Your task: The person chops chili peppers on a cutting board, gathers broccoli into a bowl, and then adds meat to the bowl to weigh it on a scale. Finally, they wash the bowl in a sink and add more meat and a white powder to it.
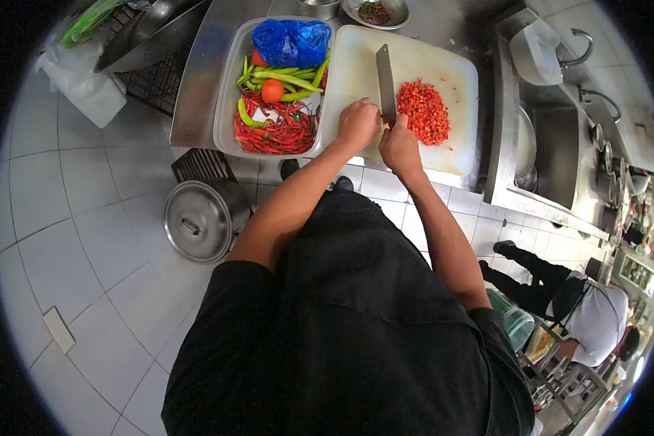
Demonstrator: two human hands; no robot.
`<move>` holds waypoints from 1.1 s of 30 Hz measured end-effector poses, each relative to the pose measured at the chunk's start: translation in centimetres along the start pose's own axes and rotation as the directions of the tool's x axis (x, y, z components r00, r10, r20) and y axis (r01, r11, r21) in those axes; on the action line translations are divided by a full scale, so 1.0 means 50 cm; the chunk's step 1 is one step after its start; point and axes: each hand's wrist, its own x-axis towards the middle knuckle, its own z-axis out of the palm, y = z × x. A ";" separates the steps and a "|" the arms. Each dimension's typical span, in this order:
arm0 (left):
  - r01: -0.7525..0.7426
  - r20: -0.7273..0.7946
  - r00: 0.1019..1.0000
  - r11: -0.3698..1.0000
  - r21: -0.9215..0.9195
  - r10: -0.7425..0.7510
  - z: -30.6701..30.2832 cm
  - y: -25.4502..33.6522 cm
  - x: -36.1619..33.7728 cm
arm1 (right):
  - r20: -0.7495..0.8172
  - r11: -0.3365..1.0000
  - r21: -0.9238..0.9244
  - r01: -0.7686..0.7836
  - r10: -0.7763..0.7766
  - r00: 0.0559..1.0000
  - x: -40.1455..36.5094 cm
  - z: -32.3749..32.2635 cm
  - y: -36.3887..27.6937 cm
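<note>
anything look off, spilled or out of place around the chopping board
Nothing serious. A few red chilli bits lie scattered on the cutting board, apart from the chopped pile. A lidded pot stands on the floor by the counter, an odd spot for it. No spill or damage shows.

"Which hand grips the knife [385, 83]?"
"Can't tell. Its handle is hidden between my left hand [358, 123] and right hand [400, 143]."
"The blue bag [292, 41]?"
"Contents unseen. The bowl [403, 16] is cut off at the top."
</note>
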 end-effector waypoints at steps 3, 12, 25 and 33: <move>0.026 0.029 0.999 0.999 -0.024 -0.025 0.006 0.014 -0.014 | -0.003 1.000 -0.008 -0.004 0.004 1.000 -0.015 -0.005 0.010; 0.057 -0.177 0.982 0.995 -0.083 -0.071 -0.073 0.088 0.142 | -0.075 0.999 0.042 0.007 -0.003 0.997 0.005 0.011 0.037; -0.043 -0.184 0.983 0.996 -0.079 0.028 -0.385 0.140 0.364 | -0.084 0.999 0.047 -0.014 0.018 0.996 -0.002 0.013 0.029; 0.116 0.221 0.966 0.989 0.097 -0.135 -0.421 -0.147 0.055 | -0.071 0.998 0.049 0.035 -0.031 0.997 -0.001 0.005 0.025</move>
